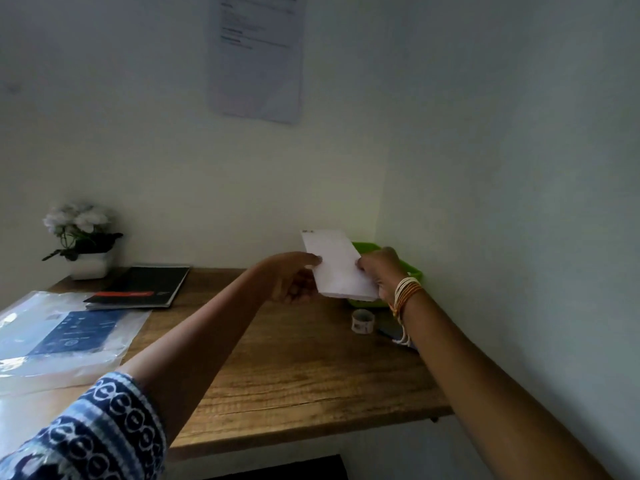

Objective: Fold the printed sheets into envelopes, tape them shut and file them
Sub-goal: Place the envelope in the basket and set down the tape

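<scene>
A folded white paper envelope (337,265) is held up above the far right of the wooden desk (294,368). My left hand (294,275) pinches its left edge, thumb on the front. My right hand (381,268), with bangles at the wrist, grips its right edge. Behind the envelope and partly hidden by it sits a green tray (412,270) in the desk's back right corner. A roll of tape (363,322) stands on the desk just below my right wrist.
A clear plastic folder with a blue printed sheet (65,337) lies at the left. A black notebook (142,287) lies behind it, next to a white pot of flowers (83,237). A dark object (389,329) lies beside the tape. A printed notice (256,53) hangs on the wall.
</scene>
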Action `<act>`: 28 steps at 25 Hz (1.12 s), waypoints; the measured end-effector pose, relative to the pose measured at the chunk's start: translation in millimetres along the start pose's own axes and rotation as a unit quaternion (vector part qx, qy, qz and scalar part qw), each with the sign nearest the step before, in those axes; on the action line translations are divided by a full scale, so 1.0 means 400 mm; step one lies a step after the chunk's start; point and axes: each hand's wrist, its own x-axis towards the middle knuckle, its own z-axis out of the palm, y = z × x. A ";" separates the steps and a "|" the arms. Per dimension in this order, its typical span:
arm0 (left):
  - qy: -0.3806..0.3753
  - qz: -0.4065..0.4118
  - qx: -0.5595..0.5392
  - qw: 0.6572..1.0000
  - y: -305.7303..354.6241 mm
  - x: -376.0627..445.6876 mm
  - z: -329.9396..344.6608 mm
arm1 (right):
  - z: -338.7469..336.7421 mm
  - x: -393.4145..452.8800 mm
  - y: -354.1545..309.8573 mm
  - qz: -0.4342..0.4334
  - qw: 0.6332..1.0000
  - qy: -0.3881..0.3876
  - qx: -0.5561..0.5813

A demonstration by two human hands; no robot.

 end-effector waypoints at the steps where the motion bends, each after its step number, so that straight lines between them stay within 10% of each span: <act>1: -0.006 0.019 0.004 1.000 0.015 0.002 0.012 | -0.025 0.017 -0.020 -0.002 1.000 0.006 -0.006; 28: 0.071 0.193 0.221 0.954 0.041 0.193 0.160 | -0.088 0.276 0.068 -0.032 0.953 0.013 -0.301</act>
